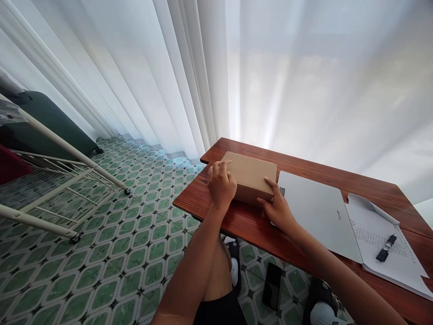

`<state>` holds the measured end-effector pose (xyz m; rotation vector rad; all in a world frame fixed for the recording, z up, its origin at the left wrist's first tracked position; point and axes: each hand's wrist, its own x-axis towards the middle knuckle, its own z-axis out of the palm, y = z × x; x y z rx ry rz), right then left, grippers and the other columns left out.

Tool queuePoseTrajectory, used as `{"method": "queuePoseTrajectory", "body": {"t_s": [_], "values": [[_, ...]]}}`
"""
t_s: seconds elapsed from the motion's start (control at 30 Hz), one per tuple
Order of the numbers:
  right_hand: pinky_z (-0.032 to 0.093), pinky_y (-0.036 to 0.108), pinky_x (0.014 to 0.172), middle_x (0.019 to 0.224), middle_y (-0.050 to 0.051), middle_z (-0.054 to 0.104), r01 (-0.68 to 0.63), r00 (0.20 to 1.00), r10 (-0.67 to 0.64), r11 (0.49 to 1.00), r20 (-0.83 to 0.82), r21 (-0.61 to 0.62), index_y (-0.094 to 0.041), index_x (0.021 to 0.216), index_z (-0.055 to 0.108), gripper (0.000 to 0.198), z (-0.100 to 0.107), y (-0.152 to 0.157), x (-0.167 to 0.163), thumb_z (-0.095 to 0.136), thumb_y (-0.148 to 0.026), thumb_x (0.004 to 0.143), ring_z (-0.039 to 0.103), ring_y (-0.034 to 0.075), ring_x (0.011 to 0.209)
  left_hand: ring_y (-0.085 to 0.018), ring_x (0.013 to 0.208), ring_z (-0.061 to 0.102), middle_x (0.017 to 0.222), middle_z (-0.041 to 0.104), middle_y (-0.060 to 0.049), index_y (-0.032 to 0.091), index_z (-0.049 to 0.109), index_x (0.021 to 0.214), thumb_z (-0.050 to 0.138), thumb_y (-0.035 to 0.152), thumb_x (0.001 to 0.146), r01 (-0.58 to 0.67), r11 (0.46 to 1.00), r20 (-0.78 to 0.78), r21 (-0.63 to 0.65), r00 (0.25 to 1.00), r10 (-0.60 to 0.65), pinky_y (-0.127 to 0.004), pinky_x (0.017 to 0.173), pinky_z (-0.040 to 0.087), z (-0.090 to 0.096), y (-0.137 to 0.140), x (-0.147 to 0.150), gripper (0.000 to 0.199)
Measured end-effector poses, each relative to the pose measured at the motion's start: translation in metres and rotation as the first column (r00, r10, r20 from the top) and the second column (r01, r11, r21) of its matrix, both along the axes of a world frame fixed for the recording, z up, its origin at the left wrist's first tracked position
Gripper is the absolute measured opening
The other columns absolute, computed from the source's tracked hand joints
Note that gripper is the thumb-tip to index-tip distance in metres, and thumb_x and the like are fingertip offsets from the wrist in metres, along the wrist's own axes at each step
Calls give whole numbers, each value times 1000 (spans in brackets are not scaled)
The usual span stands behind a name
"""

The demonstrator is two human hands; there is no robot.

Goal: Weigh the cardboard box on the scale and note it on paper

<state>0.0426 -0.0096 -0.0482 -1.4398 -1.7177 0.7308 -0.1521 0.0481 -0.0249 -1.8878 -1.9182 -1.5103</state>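
Observation:
A plain brown cardboard box (255, 169) rests closed on the left part of the reddish-brown wooden table (304, 161). My left hand (222, 183) lies against the box's left end, its fingers bent over the top edge. At the opposite end, my right hand (278, 208) grips the front right corner, with the thumb on the front face and the fingers along the right side. Just right of that hand lies a closed silver laptop (316, 212).
Right of the laptop are paper sheets (379, 234) with handwriting and a black pen (386, 248). A phone (272, 285) lies on the green tiled floor (142, 234) below. A white wheeled rack (64, 180) stands at left; white curtains (169, 72) hang behind the table.

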Motion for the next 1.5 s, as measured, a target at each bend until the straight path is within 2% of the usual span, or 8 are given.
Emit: {"method": "queuePoseTrajectory", "body": {"t_s": [0.37, 0.7, 0.87, 1.0, 1.13, 1.23, 1.37, 1.5], "values": [[54, 45, 85, 134, 11, 57, 31, 997, -29, 999, -71, 29, -30, 148, 33, 63, -3, -9, 1, 57, -37, 90, 63, 25, 98, -29, 114, 57, 114, 64, -8, 23, 64, 112, 43, 5, 82, -15, 989, -18, 149, 1000, 18, -42, 90, 50, 5, -6, 4, 40], [59, 46, 92, 136, 11, 56, 63, 980, -39, 990, -195, 123, -29, 146, 40, 64, 4, -11, 11, 63, -35, 87, 61, 25, 110, -25, 119, 57, 119, 59, -12, 20, 65, 109, 42, 11, 87, 41, 936, -6, 349, 999, -42, -40, 100, 48, 7, -14, 10, 34], [61, 46, 91, 134, 10, 57, 118, 975, -86, 982, -202, 150, -30, 146, 41, 64, 4, -16, 24, 64, -37, 87, 62, 25, 108, -25, 121, 56, 119, 56, -15, 19, 60, 111, 40, 21, 92, 117, 878, -60, 464, 993, -101, -44, 105, 47, 10, -18, 13, 28], [62, 44, 87, 135, 11, 55, 171, 965, -135, 974, -226, 149, -29, 145, 42, 66, 5, -25, 38, 67, -41, 86, 62, 25, 104, -26, 124, 57, 120, 53, -14, 20, 54, 115, 47, 27, 92, 235, 793, -122, 562, 972, -201, -45, 102, 51, 12, -20, 15, 25], [61, 45, 87, 139, 13, 52, 195, 967, -158, 965, -201, 178, -30, 146, 41, 67, 5, -34, 55, 68, -43, 86, 62, 26, 105, -28, 127, 55, 125, 53, -15, 21, 52, 120, 46, 31, 93, 323, 766, -126, 556, 943, -307, -47, 103, 51, 11, -21, 16, 29], [61, 45, 89, 141, 14, 50, 210, 968, -172, 953, -183, 217, -29, 146, 41, 67, 2, -37, 69, 68, -43, 86, 60, 27, 110, -28, 130, 54, 128, 54, -15, 23, 52, 121, 42, 34, 96, 434, 739, -160, 514, 896, -415, -49, 105, 51, 9, -23, 16, 30], [61, 43, 88, 140, 14, 49, 215, 966, -170, 946, -194, 242, -28, 145, 42, 68, -3, -42, 89, 71, -42, 84, 59, 27, 113, -30, 135, 51, 134, 52, -15, 23, 52, 127, 42, 26, 96, 591, 637, -199, 495, 791, -579, -51, 107, 50, 8, -24, 19, 32], [61, 45, 89, 139, 13, 51, 234, 964, -190, 938, -185, 255, -29, 144, 44, 71, -4, -52, 107, 75, -41, 82, 59, 28, 113, -30, 136, 50, 134, 53, -15, 22, 52, 132, 46, 23, 97, 655, 551, -216, 518, 723, -656, -52, 108, 50, 5, -24, 27, 35]]}}
